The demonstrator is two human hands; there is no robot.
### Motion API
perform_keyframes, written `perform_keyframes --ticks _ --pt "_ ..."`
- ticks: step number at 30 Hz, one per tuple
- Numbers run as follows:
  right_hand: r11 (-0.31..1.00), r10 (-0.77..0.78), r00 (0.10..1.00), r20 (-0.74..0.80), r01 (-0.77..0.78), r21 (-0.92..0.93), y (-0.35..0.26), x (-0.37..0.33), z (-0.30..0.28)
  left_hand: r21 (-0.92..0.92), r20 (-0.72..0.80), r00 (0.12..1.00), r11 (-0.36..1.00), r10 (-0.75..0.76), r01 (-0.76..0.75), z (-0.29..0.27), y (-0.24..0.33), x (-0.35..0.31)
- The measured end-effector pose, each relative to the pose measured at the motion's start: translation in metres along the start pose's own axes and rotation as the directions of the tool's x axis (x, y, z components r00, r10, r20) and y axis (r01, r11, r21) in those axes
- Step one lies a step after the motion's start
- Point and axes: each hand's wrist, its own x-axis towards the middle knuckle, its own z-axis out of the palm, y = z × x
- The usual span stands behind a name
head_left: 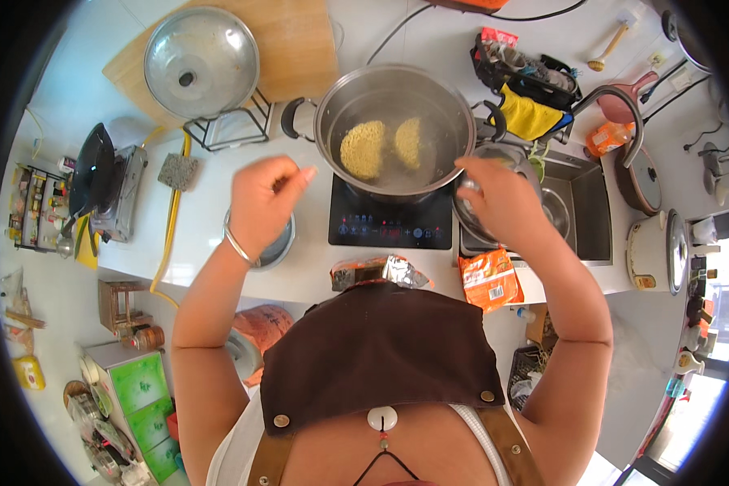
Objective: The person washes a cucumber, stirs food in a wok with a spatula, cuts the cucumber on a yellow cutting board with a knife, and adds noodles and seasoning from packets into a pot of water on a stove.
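A deep steel pot [324, 134] stands on a black induction cooker [390, 223]. Two pieces of dry noodle cake, the left one [363, 150] larger than the right one [408, 143], lie in the water inside it. Left of the pot, my left hand [263, 202] hovers above a metal bowl [279, 247], its fingers loosely curled and nothing visible in them. My right hand [502, 198] is by the pot's right rim, thumb and forefinger apart, holding nothing I can see; whether it touches the rim I cannot tell.
A torn noodle packet [381, 271] and an orange packet [492, 279] lie along the counter's front edge. Right of the pot are a sink [587, 202] and a black caddy [526, 69]. Behind left, a glass lid [202, 61] rests on a black rack [231, 125].
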Motion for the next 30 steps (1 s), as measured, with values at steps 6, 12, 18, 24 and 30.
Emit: perform_keyframes --ticks 6,12,18,24,30 --pt "0.902 -0.268 0.953 0.137 0.199 0.384 -0.017 -0.048 0.063 -0.095 0.422 0.906 0.992 -0.035 0.083 0.065 -0.041 -0.07" --pt "0.85 -0.5 0.801 0.329 0.383 0.362 -0.023 -0.057 0.115 -0.094 0.45 0.853 0.963 0.266 -0.251 0.117 -0.069 -0.104" --pt "0.881 -0.473 0.869 0.147 0.463 0.096 -0.016 -0.058 0.119 0.127 0.445 0.881 0.962 0.163 -0.242 0.124 -0.068 -0.105" --pt "0.824 -0.476 0.873 0.103 0.402 0.4 -0.045 -0.058 0.14 0.019 0.413 0.885 0.97 0.214 -0.244 0.127 -0.066 -0.11" --pt "0.99 -0.11 0.715 0.69 0.139 0.014 -0.053 -0.052 0.177 0.029 0.457 0.881 0.988 0.12 -0.15 0.127 -0.063 -0.113"
